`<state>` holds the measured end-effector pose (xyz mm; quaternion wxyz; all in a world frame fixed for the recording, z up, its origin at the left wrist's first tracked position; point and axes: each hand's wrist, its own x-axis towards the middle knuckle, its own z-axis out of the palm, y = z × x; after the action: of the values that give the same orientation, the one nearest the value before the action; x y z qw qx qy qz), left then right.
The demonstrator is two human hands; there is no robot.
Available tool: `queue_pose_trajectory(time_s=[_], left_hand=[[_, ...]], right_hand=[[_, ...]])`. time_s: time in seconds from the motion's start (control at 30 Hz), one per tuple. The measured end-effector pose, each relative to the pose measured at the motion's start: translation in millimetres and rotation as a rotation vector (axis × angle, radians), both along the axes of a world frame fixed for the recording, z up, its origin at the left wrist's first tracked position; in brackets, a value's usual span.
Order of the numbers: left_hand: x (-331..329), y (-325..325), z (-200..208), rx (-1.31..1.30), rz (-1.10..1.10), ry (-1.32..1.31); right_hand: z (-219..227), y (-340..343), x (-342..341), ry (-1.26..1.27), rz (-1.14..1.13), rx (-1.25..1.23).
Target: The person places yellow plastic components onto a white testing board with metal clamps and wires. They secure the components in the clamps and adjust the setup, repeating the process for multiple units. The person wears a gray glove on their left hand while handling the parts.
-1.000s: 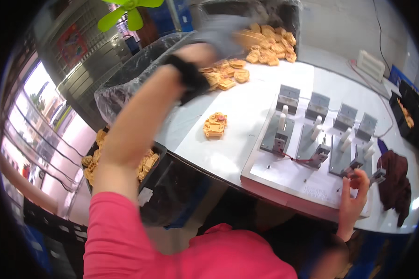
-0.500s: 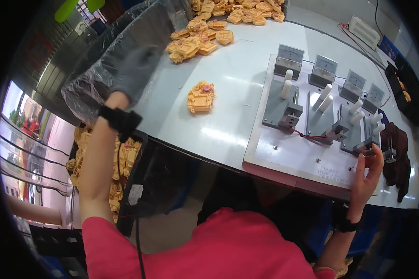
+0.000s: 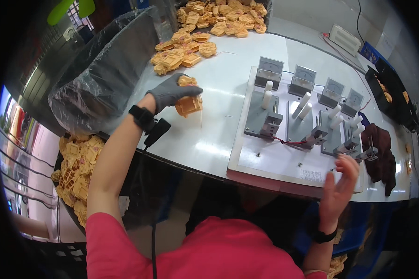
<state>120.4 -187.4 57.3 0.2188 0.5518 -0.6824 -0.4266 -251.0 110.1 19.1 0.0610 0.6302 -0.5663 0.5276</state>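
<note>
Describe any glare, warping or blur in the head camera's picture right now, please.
Head view: glare brightens the white tabletop near its front edge, which bows with the fisheye lens; the picture's corners fall to black. Also in the head view, the yellow part in the left grip shows a readable outline, though its fine detail is too small to tell.

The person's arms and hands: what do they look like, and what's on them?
The left hand wears a dark grey glove. Around that wrist is a black strap with a black boxy piece, from which a black cable runs down. The right hand is ungloved, with a black wristband. The pinkish-red sleeves leave both forearms bare.
</note>
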Motion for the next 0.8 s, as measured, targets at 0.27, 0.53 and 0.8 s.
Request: queue_pose_trajectory(time_s=[0.27, 0.53, 0.8], left_hand=[[-31.5, 60.7, 24.8, 0.161, 0.134, 0.746], [-47.7, 44.2, 7.9, 0.556, 0.1, 1.196], [-57.3, 37.9, -6.8, 0.853, 0.059, 1.293]], right_hand=[[27.5, -59.3, 81.3, -0.179, 0.332, 0.222], [4.0, -81.9, 83.1, -0.302, 0.345, 0.198], [1.8, -77.7, 82.3, -0.353, 0.408, 0.223]])
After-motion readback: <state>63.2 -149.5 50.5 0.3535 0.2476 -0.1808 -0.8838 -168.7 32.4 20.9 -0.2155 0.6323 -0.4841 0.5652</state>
